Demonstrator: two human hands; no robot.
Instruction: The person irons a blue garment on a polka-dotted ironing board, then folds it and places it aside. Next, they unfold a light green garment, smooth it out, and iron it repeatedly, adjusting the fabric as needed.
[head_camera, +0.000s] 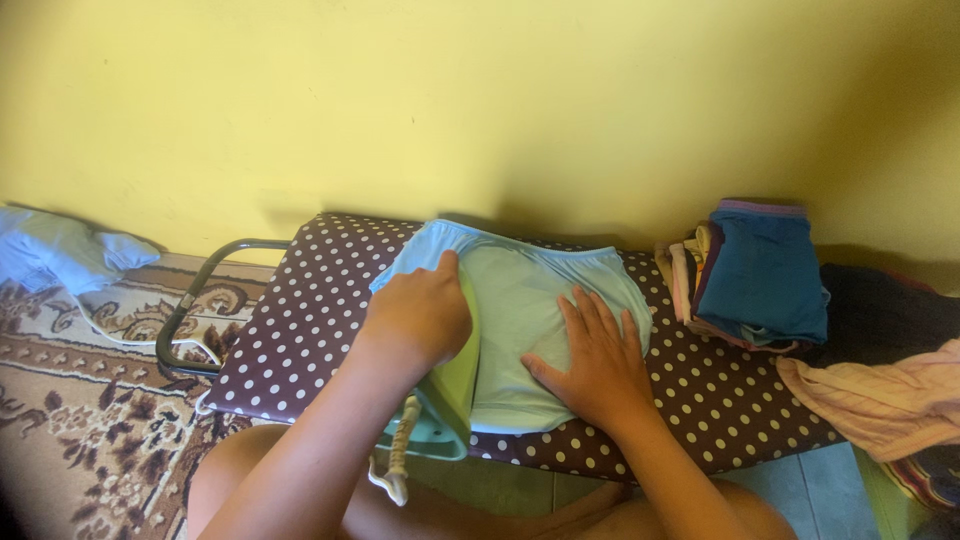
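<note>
The left hand is clamped around the handle of a pale green iron, pressing it onto the left side of a light blue garment. The right hand lies flat with fingers spread on the cloth, holding it smooth and taut. The garment lies on a brown polka-dot ironing board; folded clothes are stacked at its right end, out of the iron's way.

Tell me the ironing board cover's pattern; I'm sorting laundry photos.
Dark brown with white polka dots, seen in the head view: ironing board cover.
</note>
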